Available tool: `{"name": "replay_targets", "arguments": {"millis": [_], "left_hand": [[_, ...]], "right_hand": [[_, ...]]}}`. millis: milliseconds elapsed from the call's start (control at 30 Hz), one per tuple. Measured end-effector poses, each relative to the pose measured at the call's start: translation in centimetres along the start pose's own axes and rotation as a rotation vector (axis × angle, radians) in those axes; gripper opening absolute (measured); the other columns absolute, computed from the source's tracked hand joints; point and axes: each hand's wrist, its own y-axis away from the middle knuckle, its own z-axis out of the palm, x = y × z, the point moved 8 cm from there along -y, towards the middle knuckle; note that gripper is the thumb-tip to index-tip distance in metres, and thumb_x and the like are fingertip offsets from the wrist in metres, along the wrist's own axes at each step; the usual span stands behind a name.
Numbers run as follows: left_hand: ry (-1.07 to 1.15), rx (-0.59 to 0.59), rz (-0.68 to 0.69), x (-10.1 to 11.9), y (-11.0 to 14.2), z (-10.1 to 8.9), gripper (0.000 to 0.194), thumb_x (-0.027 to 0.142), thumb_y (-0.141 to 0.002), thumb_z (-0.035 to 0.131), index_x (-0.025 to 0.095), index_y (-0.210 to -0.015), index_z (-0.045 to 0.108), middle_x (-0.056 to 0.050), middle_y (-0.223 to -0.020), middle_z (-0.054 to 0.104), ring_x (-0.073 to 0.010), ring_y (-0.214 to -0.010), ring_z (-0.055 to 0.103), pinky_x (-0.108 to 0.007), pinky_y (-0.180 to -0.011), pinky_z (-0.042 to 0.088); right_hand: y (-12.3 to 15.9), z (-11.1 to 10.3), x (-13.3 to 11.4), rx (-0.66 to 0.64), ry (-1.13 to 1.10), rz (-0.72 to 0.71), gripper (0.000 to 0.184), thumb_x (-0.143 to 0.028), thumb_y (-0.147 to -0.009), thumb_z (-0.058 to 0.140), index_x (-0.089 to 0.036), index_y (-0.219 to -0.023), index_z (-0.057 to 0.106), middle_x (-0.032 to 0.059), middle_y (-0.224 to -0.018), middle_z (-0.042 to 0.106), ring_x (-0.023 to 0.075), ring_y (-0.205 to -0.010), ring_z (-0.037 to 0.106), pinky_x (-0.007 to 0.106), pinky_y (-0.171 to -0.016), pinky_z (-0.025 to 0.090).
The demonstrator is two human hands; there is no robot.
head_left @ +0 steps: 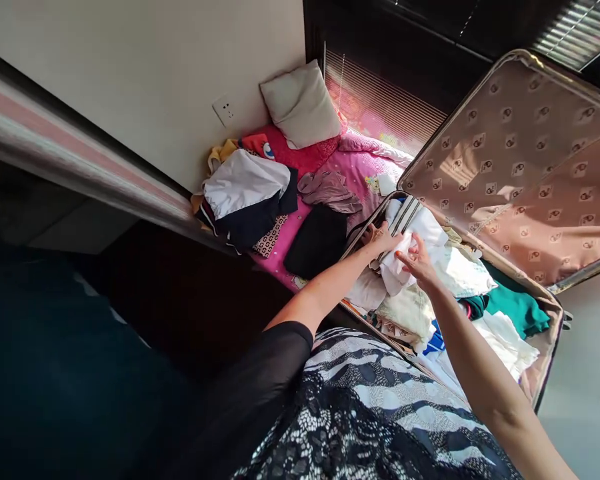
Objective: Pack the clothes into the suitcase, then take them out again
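Note:
A white garment with dark stripes (405, 215) lies at the left end of an open suitcase (547, 370), among folded clothes. My left hand (379, 239) is closed at the garment's left edge, close to the suitcase rim, its fingertips partly hidden. On the other side, my right hand (416, 259) has thumb and fingers around a fold of the same white cloth. Below both hands are pale folded clothes (405, 310). Toward the right end sit a green garment (517, 307) and more white clothes (505, 340).
The suitcase lid (530, 167) stands raised at the right. Left of the case, a pink bedspread (293, 237) bears a black folded garment (320, 240), a mauve garment (330, 190), a white and navy clothes pile (253, 193) and a pale cushion (303, 103). A wall socket (224, 110) is behind.

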Motion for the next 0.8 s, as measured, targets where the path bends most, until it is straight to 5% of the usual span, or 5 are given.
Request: {"name": "replay_targets", "arguments": {"millis": [167, 333, 500, 600, 800], "left_hand": [[0.069, 0.012, 0.228, 2.0, 2.4, 1.3, 0.046, 0.03, -0.079, 0.094, 0.017, -0.119, 0.076, -0.025, -0.154, 0.059, -0.0509, -0.156, 0.04, -0.056, -0.135, 0.022], [-0.21, -0.017, 0.45, 4.5, 5.9, 4.0, 0.044, 0.038, -0.098, 0.077, 0.015, -0.135, 0.072, -0.026, -0.154, 0.059, -0.0466, -0.154, 0.041, -0.061, -0.133, 0.028], [-0.438, -0.074, 0.408, 4.3, 6.6, 5.4, 0.059, 0.04, -0.106, 0.068, 0.012, -0.157, 0.06, -0.026, -0.171, 0.042, -0.056, -0.165, 0.021, -0.078, -0.128, 0.031], [-0.463, -0.074, 0.42, 4.5, 6.7, 5.9, 0.061, 0.039, -0.107, 0.067, 0.011, -0.16, 0.057, -0.027, -0.172, 0.039, -0.0545, -0.162, 0.03, -0.073, -0.123, 0.042], [0.055, -0.12, 0.238, 2.6, 1.5, 4.8, 0.088, 0.048, -0.077, 0.1, 0.011, -0.147, 0.062, -0.03, -0.152, 0.06, -0.0438, -0.143, 0.056, -0.058, -0.122, 0.044]], "right_hand": [[1.6, -1.7, 1.4, -0.016, -0.289, 0.203, 0.113, -0.065, -0.064, 0.092, -0.043, -0.161, 0.039, 0.0025, -0.119, 0.061, 0.0215, -0.095, 0.062, 0.03, -0.068, 0.054], [2.9, -3.2, 3.0, -0.014, -0.541, 0.218, 0.095, -0.049, -0.065, 0.091, -0.05, -0.148, 0.045, -0.0036, -0.115, 0.064, 0.0179, -0.092, 0.061, 0.027, -0.066, 0.056], [2.7, -3.7, 4.3, -0.015, -0.618, 0.2, 0.087, -0.04, -0.064, 0.091, -0.05, -0.141, 0.052, -0.0047, -0.118, 0.067, 0.0178, -0.091, 0.064, 0.029, -0.067, 0.061], [2.6, -3.8, 4.4, -0.01, -0.639, 0.193, 0.085, -0.037, -0.063, 0.091, -0.05, -0.139, 0.053, -0.005, -0.121, 0.068, 0.0188, -0.096, 0.066, 0.032, -0.071, 0.063], [2.8, -3.8, 4.1, -0.014, -0.613, 0.223, 0.088, -0.042, -0.064, 0.091, -0.051, -0.142, 0.053, -0.0056, -0.118, 0.068, 0.0172, -0.093, 0.067, 0.034, -0.078, 0.064]]}}
